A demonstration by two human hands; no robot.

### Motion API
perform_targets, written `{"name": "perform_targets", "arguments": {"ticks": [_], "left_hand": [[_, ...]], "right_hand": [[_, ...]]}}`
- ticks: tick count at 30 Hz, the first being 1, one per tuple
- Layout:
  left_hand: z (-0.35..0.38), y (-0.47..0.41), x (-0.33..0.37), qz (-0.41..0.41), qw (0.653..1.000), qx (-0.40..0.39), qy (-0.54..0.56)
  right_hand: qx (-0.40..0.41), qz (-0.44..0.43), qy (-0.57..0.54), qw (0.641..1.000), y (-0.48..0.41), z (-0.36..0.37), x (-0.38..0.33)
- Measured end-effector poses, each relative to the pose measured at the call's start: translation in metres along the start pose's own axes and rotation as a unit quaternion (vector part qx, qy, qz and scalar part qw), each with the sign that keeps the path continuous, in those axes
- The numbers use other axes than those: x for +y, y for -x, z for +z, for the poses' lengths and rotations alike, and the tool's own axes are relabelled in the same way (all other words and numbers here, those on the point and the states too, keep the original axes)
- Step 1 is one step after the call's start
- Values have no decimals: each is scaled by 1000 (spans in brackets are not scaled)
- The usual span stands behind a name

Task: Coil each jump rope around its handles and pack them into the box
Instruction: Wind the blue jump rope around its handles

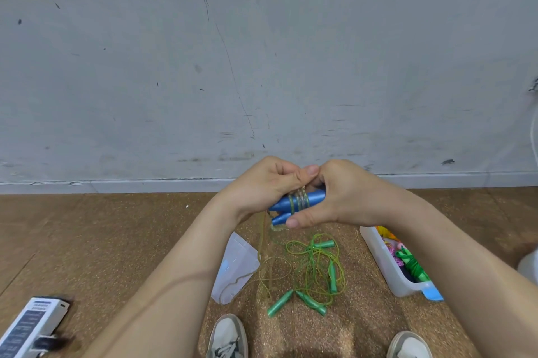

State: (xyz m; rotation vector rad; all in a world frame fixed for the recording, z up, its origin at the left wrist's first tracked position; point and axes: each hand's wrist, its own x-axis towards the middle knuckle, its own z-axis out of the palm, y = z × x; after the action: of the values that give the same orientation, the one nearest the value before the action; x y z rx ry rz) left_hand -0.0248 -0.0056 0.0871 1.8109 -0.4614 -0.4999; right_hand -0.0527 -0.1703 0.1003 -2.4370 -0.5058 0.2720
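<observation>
Loose green jump ropes [314, 273] lie tangled on the floor [116, 226] at six o'clock below the hands. A clear bag [235, 267] lies at seven and the white box [387, 267] at four, partly behind the right forearm [436, 241]; it perhaps holds coiled ropes. The left hand [262, 183] and right hand [334, 197] both grip the cord-wound blue handles [294, 203], fingers curled.

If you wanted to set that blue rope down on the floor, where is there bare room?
The widest bare floor for the blue jump rope lies left, between the skirting board, the clear plastic bag and the white labelled carton. A smaller strip lies beyond the white box. Between bag and box it is crowded with green jump ropes.
</observation>
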Motion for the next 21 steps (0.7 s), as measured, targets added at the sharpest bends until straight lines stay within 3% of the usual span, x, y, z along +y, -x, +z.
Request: {"name": "perform_targets", "arguments": {"ticks": [2,4,8,13,17,21], "left_hand": [[-2,-2,0,-5,999,9,42],[-2,-2,0,-19,995,-7,103],[1,-4,-4,-47,984,5,171],[11,-5,-6,-34,986,6,161],[17,-12,-6,18,980,88,180],[20,-11,-6,60,989,117,68]], "right_hand": [[35,-20,-17,999,2,-1,-2],[63,-32,-108,992,2,1,-5],[156,-37,-300,940,-2,3,-11],[242,37,-403,882,-8,8,-13],[257,79,-496,825,-14,5,-5],[300,125,-523,788,-15,-1,1]]}}
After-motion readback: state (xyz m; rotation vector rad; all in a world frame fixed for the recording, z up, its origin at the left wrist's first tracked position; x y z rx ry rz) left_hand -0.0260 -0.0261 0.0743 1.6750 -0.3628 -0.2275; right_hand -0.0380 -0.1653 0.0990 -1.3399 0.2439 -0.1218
